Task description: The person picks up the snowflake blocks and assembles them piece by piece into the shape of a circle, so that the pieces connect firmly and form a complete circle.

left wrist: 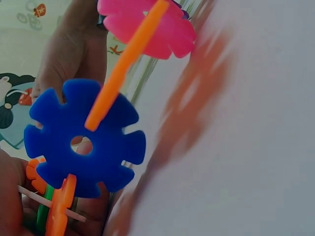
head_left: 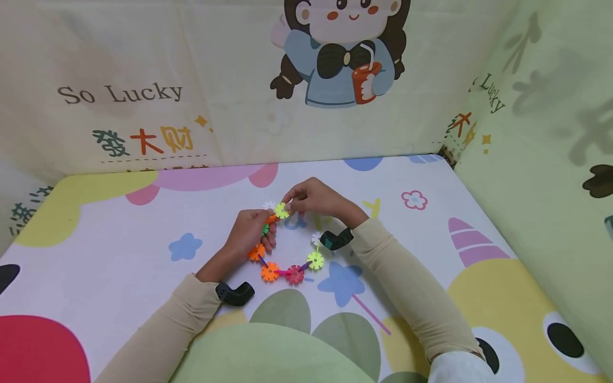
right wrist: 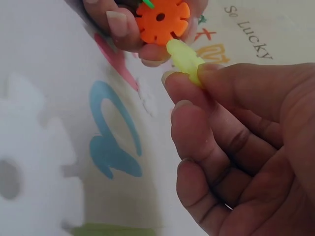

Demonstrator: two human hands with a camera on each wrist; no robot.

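My left hand (head_left: 249, 231) grips an orange notched disc (right wrist: 165, 22) at the upper left end of a curved chain of flower-shaped linking discs. Between the thumb and forefinger of my right hand (head_left: 318, 199) is a yellow-green disc (right wrist: 187, 60), edge-on against the orange one's rim; whether their slots interlock I cannot tell. From the left hand the chain runs down through another orange disc (head_left: 270, 272), a pinkish-red disc (head_left: 294, 274) and a second yellow-green disc (head_left: 315, 260) to a white disc (head_left: 316, 238) by the right wrist. A blue-looking disc (left wrist: 54, 132) fills the left wrist view.
A patterned cloth (head_left: 143, 287) covers the table beneath the chain. Printed fabric (head_left: 230, 80) stands up behind the table, with another fabric wall (head_left: 541, 133) on the right. Black wrist devices are strapped over both sleeves (head_left: 402, 282).
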